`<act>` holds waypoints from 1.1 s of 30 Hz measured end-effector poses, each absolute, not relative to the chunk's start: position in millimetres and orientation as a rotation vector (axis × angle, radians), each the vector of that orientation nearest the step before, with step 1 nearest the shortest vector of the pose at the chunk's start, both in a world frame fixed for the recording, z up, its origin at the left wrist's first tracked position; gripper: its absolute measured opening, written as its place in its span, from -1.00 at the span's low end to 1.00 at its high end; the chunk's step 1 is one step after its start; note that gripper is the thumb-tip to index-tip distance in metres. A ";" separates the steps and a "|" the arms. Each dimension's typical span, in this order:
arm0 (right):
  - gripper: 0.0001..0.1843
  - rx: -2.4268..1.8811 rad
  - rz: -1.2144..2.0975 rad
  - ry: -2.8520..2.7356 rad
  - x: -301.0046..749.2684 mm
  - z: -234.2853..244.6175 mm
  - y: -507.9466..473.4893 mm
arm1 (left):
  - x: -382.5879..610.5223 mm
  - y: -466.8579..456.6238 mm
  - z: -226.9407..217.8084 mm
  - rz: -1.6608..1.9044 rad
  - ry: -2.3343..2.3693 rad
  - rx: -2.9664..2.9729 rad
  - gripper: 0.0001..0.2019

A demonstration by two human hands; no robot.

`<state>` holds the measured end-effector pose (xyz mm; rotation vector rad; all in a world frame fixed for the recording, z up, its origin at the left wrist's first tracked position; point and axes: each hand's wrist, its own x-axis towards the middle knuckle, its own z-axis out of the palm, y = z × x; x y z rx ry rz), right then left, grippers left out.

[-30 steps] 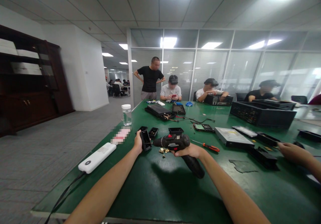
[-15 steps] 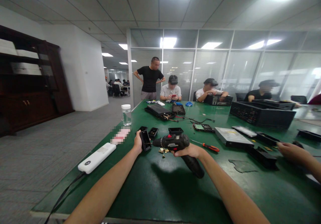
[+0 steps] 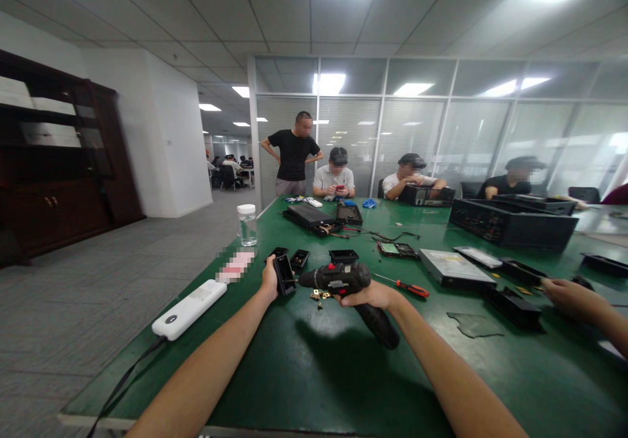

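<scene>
My left hand [image 3: 269, 280] is closed on a small black plastic box [image 3: 284, 274], tilted up with its hollow side facing right. My right hand [image 3: 370, 295] grips a black cordless drill [image 3: 338, 278] whose front end points left at the box. The drill's tip is at the box's right side; whether it touches a screw I cannot make out. Under the drill lie several small brass-coloured pieces [image 3: 321, 295] on the green table. Similar black boxes stand just behind, one beyond my left hand [image 3: 300, 259] and another behind the drill [image 3: 344, 255].
An orange-handled screwdriver [image 3: 412, 288] and a silver drive [image 3: 456, 269] lie to the right. At left are a white power bank [image 3: 190, 308] with a strap and a clear jar [image 3: 248, 227]. A co-worker's hand [image 3: 572, 294] reaches in from the right. Black computer cases [image 3: 513, 225] stand farther back.
</scene>
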<state>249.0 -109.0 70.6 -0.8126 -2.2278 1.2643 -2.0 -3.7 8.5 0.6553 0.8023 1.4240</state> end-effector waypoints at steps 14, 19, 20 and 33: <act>-0.67 -0.837 1.291 -2.203 248.6 70.7 -109.5 | -1.4 -6.1 11.3 1.436 0.809 0.632 -0.69; -0.77 -0.845 1.290 -2.185 245.9 78.6 -118.1 | -0.9 -6.6 12.2 1.438 0.810 0.620 -0.70; -0.78 -0.837 1.285 -2.186 245.3 80.4 -119.8 | -0.9 -6.6 12.2 1.438 0.815 0.623 -0.70; -0.71 -0.839 1.246 -2.185 244.0 84.2 -124.2 | -1.9 -2.8 6.8 1.435 0.828 0.682 -0.66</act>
